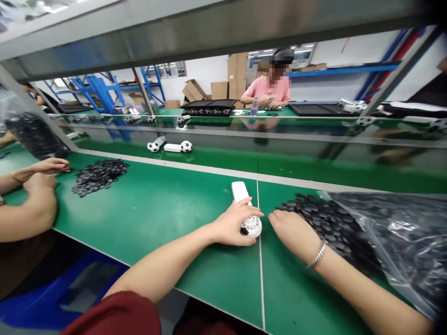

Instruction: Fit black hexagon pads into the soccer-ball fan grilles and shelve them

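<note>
Gripping the ball-shaped end of a white device [239, 190], the person's left hand [234, 224] wraps it from the side, thumb nearer the body and fingers over the top. The device lies on the green bench [157, 214] in front of the person, its plain, flat handle pointing away and its ball end beside the pale seam [261, 279] that crosses the surface. On the ball a white web pattern shows, with one black patch (the palm hides part of the rest).

Just right of the ball, the right hand [293, 230] has its fingers bent and bunched together, palm down; I cannot tell whether anything is pinched in them. A silvery bracelet [319, 254] circles that wrist. Next to this hand spreads a heap of black pieces [328, 218], partly under a clear plastic bag [408, 232].

Farther left, a co-worker's hands [52, 165] are near a second heap of black pieces [99, 177], with a filled bag [33, 132] behind. On the strip beyond the bench, two football-ended devices [179, 147] lie close together. Across from there, a person in a pink top [268, 88] sits behind a bottle [254, 108], near a black tray [208, 108].
</note>
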A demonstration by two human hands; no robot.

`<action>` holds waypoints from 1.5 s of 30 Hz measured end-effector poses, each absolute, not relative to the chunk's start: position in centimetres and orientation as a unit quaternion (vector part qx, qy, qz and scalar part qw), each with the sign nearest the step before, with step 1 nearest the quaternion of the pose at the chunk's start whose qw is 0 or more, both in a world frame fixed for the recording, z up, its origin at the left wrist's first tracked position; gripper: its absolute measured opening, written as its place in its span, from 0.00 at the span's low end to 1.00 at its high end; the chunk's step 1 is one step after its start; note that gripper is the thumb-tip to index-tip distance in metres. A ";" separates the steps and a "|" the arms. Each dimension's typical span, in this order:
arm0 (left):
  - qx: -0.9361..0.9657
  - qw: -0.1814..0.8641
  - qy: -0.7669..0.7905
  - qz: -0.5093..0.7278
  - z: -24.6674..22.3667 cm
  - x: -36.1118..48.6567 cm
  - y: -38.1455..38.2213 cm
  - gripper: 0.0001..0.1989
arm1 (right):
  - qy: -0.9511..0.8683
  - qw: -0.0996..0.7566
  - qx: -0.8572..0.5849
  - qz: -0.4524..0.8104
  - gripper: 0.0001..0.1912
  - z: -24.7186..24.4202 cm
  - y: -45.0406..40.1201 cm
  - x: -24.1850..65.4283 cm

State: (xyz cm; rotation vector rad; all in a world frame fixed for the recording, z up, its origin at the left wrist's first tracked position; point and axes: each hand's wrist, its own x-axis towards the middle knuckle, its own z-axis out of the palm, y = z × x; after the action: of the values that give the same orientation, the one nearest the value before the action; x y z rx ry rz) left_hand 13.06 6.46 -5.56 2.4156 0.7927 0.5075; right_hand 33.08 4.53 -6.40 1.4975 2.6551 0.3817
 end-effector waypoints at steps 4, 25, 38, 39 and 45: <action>0.904 0.272 0.273 0.186 -5.4 13.0 6.4 0.32 | 0.863 -0.022 0.499 0.080 0.12 -6.5 4.9 33.8; 0.911 0.285 0.238 0.180 -5.7 13.0 7.0 0.32 | 0.851 -0.241 0.414 -0.217 0.08 -3.1 2.9 33.4; 0.896 0.292 0.275 0.188 -5.8 12.9 6.9 0.34 | 0.816 -0.273 0.444 -0.251 0.07 -3.8 3.5 33.8; 0.897 0.293 0.275 0.186 -5.8 12.9 7.0 0.34 | 0.815 -0.285 0.441 -0.247 0.07 -3.8 3.5 33.8; 0.892 0.305 0.285 0.171 -5.4 12.8 7.0 0.34 | 0.781 -0.276 0.444 -0.342 0.05 -4.2 3.2 33.2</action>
State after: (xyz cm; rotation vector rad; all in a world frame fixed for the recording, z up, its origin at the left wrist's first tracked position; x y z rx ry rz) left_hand 12.79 6.97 -5.43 2.3626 0.7541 0.4529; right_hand 33.18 3.21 -4.16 1.7098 3.0062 -1.3146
